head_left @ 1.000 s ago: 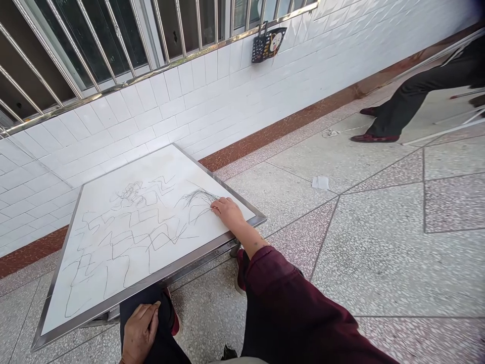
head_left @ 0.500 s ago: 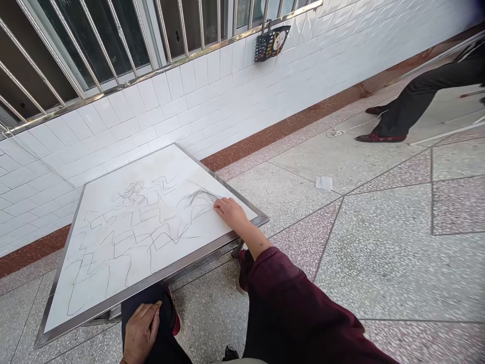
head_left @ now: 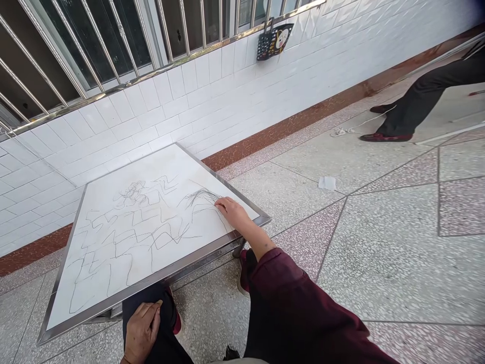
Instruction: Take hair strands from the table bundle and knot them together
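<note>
The white tiled wall (head_left: 212,96) forms the background; the terrazzo floor (head_left: 382,263) extends in front of it. The table (head_left: 182,162) has a white top and a metal rim, and its far edge adjoins the wall. A window grille (head_left: 100,42) of metal bars is located above the far edge. Beyond the right edge, well apart, a second person's dark trouser leg (head_left: 424,96) is visible. A dark perforated basket (head_left: 270,44) hangs from the lower rail of the grille.

The right hand (head_left: 232,211) is positioned over the top, close to the near right corner. Its fingers are drawn together, fingertips at the end of the strand bundle; whether a strand is pinched cannot be determined. The left hand (head_left: 142,328) rests on the person's thigh, outside the near edge, loosely curled; its contents, if any, cannot be determined.

The strand bundle (head_left: 202,193), thin and dark, lies beside the right edge, fanned out toward the left edge. A tangle (head_left: 132,193) of similar strands lies toward the far edge. Separate zigzag strands spread from mid-top toward the near left corner. A white paper piece (head_left: 327,183) lies on the floor, off the right edge.
</note>
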Demonstrator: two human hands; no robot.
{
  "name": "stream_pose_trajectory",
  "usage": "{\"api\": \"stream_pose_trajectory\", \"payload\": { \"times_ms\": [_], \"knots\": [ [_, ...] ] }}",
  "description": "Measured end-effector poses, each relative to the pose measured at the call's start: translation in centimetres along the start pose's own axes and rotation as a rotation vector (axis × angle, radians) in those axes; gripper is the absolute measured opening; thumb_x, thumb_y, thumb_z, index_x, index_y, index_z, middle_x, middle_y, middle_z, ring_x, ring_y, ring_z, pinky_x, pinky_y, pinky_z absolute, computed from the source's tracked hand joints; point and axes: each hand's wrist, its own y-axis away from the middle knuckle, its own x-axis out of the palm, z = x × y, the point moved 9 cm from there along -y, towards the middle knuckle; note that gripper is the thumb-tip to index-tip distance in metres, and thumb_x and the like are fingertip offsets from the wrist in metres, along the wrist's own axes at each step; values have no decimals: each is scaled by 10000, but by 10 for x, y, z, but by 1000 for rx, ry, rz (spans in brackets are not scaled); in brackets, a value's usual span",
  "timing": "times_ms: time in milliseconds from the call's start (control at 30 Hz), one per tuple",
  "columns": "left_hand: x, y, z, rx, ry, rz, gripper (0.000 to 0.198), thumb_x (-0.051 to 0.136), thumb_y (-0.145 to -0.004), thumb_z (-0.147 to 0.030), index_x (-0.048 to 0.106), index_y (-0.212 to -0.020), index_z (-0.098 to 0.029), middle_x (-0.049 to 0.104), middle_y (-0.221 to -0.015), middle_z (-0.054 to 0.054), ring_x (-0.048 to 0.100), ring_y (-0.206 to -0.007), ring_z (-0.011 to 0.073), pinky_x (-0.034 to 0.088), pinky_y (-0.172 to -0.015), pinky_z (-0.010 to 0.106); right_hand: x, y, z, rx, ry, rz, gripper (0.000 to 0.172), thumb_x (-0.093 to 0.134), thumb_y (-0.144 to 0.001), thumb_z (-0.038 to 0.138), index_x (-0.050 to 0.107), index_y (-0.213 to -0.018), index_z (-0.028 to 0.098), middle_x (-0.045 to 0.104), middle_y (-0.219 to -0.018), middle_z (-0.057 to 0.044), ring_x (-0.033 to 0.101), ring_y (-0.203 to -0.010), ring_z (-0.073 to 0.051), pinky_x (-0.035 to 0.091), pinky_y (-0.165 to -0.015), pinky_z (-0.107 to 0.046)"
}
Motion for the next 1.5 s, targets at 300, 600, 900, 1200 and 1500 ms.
{"api": "stream_pose_trajectory", "payload": {
  "times_ms": [300,600,900,1200,1500],
  "knots": [
    [-1,0,1,-6,-28,-9,251,458,-956,-130,654,-1108,-168,723,-933,64,676,-840,170,549,-790,293,-23,-1,-13,147,-173,-119,55,453,-813,217,491,-773,220,598,-855,-88,548,-846,-234,430,-734,-350],
    [-4,-6,-2,-75,149,-25,260,465,-958,-206,711,-1042,-191,729,-869,62,679,-803,173,557,-772,300,-30,48,53,229,-514,39,250,433,-881,452,510,-851,217,395,-530,74,403,-455,-111,368,-462,-238],
    [-66,-80,-39,-716,1205,-29,470,481,-953,-482,626,-1229,-131,712,-1022,135,651,-906,193,539,-703,280,-31,140,182,132,-770,337,219,512,-912,428,554,-856,220,343,-561,76,307,-451,-83,285,-416,-211],
    [-92,-84,-91,-594,1333,153,507,605,-891,-452,570,-1299,-153,728,-830,79,601,-622,121,460,-576,231,-37,159,242,-283,-401,243,116,534,-924,256,610,-842,225,567,-711,-9,512,-642,-148,431,-582,-275],
    [-99,-53,-83,-699,1518,134,551,696,-829,-385,554,-1308,-152,697,-745,47,540,-547,86,410,-531,201,-27,174,273,-509,-292,256,153,467,-965,180,610,-997,227,632,-851,-47,607,-797,-173,524,-714,-314]
  ]
}}
